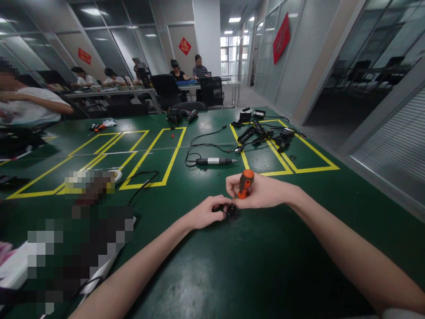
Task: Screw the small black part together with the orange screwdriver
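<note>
My right hand (262, 191) is closed around an orange-handled screwdriver (245, 183), held upright with its tip pointing down. Just left of it my left hand (207, 212) pinches a small black part (231, 209) that rests on the green table (232, 266). The screwdriver's tip meets the black part between my two hands. What the part is stays hard to make out because my fingers cover much of it.
A grey and black pen-shaped power tool (214, 161) with a black cable lies beyond my hands. Black parts and cables (265, 133) are heaped at the far right within yellow tape outlines. Blurred items sit at the left. Several people sit at tables behind.
</note>
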A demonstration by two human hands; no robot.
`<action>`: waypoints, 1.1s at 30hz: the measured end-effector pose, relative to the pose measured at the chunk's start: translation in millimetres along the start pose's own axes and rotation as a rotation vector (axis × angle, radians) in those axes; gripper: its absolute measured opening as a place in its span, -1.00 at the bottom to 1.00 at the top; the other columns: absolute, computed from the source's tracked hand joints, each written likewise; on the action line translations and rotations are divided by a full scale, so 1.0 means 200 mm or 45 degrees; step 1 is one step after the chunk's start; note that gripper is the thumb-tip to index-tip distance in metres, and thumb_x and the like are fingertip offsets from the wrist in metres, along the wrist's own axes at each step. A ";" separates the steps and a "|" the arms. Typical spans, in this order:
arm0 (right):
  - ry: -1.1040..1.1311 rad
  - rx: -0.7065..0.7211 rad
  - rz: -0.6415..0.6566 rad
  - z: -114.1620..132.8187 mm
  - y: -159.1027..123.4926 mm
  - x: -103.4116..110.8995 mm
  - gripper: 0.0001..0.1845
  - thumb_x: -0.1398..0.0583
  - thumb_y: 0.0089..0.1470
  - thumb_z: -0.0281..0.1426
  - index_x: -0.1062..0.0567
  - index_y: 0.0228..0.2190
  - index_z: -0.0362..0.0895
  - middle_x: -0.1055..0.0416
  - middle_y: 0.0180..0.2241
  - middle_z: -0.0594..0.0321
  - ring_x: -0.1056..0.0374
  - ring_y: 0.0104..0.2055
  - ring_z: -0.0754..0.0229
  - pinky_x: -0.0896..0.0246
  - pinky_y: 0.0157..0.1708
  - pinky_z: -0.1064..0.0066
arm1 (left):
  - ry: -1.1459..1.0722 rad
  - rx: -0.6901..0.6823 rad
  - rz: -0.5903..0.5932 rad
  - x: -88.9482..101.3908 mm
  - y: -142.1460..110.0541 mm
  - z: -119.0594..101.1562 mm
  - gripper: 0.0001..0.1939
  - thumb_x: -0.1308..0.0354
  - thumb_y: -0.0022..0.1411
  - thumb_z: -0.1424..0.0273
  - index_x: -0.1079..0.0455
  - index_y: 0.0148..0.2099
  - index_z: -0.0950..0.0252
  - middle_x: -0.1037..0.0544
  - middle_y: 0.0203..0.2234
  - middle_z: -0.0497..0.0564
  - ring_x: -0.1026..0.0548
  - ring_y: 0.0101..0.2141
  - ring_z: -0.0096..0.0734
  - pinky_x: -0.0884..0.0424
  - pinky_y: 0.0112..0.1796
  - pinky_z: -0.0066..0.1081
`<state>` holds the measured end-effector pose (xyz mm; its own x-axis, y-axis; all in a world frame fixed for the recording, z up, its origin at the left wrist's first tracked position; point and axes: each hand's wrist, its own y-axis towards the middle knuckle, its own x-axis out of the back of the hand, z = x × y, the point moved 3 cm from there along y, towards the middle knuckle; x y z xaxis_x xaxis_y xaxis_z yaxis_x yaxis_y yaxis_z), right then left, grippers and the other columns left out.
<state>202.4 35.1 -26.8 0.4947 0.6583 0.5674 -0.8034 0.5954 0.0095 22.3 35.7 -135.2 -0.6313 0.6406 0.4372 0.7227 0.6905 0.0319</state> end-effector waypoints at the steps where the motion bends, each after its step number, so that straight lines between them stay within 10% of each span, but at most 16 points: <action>1: -0.002 -0.008 -0.006 -0.01 0.00 0.00 -0.82 -0.25 -0.01 -0.56 -0.35 -0.39 -0.11 -0.25 -0.44 0.42 -0.19 -0.42 0.30 -0.12 -0.40 0.46 | -0.047 0.016 0.051 0.01 0.01 0.00 -0.67 -0.13 0.18 0.38 -0.55 -0.05 0.36 -0.52 -0.41 -0.04 -0.40 -0.40 -0.43 -0.33 -0.33 -0.45; 6: 0.000 -0.037 -0.028 0.00 0.00 0.01 -0.81 -0.25 -0.03 -0.56 -0.35 -0.41 -0.10 -0.23 -0.46 0.44 -0.16 -0.44 0.31 -0.09 -0.42 0.46 | -0.329 0.148 0.278 0.06 0.02 0.03 -0.63 -0.33 0.22 0.28 -0.58 0.03 0.37 -0.63 -0.31 0.04 -0.50 -0.33 -0.44 -0.37 -0.24 -0.45; 12: 0.001 0.001 -0.001 0.00 0.01 0.00 -0.81 -0.27 -0.04 -0.56 -0.35 -0.43 -0.12 -0.22 -0.46 0.44 -0.14 -0.43 0.31 -0.09 -0.39 0.45 | -0.303 0.194 0.130 0.06 0.02 0.06 -0.54 -0.55 -0.02 0.28 -0.57 -0.09 0.36 -0.64 -0.38 -0.02 -0.48 -0.40 -0.50 -0.33 -0.31 -0.48; 33: -0.085 -0.042 -0.111 0.01 0.04 -0.04 -0.87 -0.25 0.13 -0.41 -0.37 -0.36 -0.11 -0.27 -0.47 0.40 -0.12 -0.45 0.29 -0.06 -0.43 0.44 | -0.544 0.343 0.323 0.02 0.05 0.10 -0.49 -0.60 -0.12 0.29 -0.60 -0.12 0.38 -0.72 -0.31 0.12 -0.68 -0.36 -0.36 -0.56 -0.28 -0.45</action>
<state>192.4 34.0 -30.2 0.5380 0.5722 0.6191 -0.7464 0.6646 0.0344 21.8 51.8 -150.7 -0.5457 0.8380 -0.0036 0.8046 0.5228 -0.2815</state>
